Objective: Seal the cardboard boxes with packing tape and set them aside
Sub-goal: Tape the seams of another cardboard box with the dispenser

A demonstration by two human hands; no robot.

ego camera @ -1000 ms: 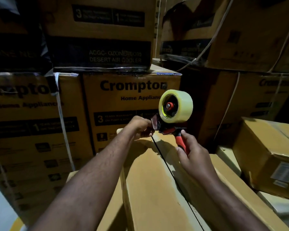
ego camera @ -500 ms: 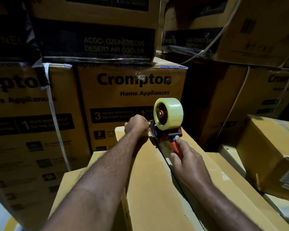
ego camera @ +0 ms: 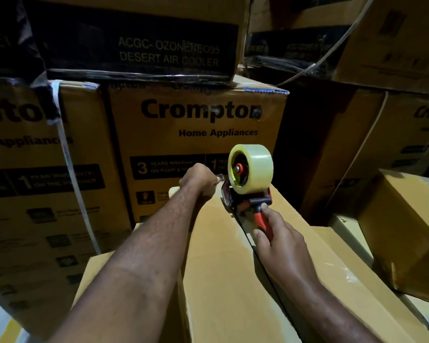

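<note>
A plain brown cardboard box (ego camera: 223, 280) lies in front of me with a dark seam running down its closed top flaps. My right hand (ego camera: 276, 240) grips the red handle of a tape dispenser (ego camera: 245, 196), which carries a roll of clear packing tape (ego camera: 254, 167) and sits at the far end of the seam. My left hand (ego camera: 200, 180) is at the box's far edge, just left of the dispenser, fingers curled and pinching the free end of the tape (ego camera: 219, 179).
Printed Crompton appliance cartons (ego camera: 198, 125) are stacked like a wall behind and to the left, some bound with white strapping (ego camera: 67, 157). A smaller brown box (ego camera: 401, 231) stands at the right, and another flat box (ego camera: 94, 271) lies lower left of mine.
The dispenser has come down from the air onto the far end of the box top. My left hand moved with it to the far edge, staying at the tape end.
</note>
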